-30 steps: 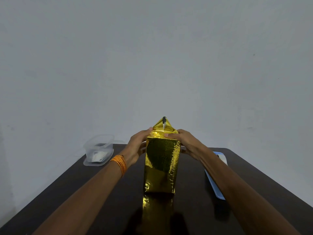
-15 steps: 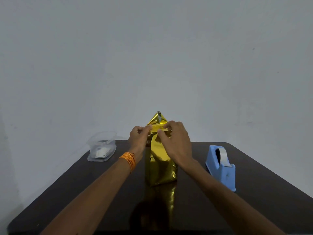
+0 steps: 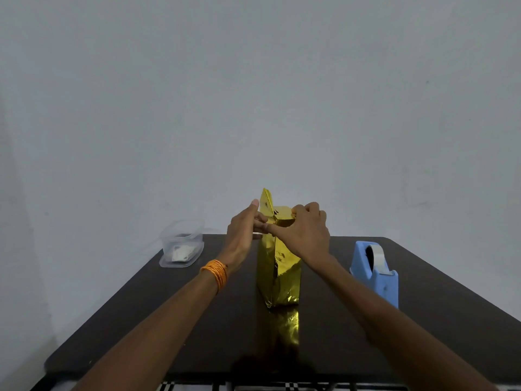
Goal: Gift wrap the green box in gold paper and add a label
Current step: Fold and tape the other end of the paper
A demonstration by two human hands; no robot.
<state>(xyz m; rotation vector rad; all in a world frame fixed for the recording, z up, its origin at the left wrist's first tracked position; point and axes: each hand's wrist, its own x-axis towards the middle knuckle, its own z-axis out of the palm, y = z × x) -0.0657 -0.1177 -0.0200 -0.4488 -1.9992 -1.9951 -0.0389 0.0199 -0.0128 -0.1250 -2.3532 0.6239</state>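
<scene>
The box, wrapped in gold paper (image 3: pixel 279 266), stands upright in the middle of the dark table (image 3: pixel 169 320). None of the green shows. At its top left a pointed paper flap (image 3: pixel 266 201) sticks up. My left hand (image 3: pixel 242 232), with an orange thread band on the wrist, is at the box's upper left and pinches the paper at the flap's base, thumb up beside it. My right hand (image 3: pixel 304 235) grips the top of the box, fingers curled over the top right edge and thumb across the near face.
A blue tape dispenser (image 3: pixel 375 272) with a clear roll stands to the right of the box. A clear plastic container (image 3: pixel 181 244) holding small white pieces sits at the table's far left corner. A plain wall rises behind.
The box has turned, so the flap now points up at the left instead of the middle. My right hand slid to the top right edge. The view pulled back a little.
</scene>
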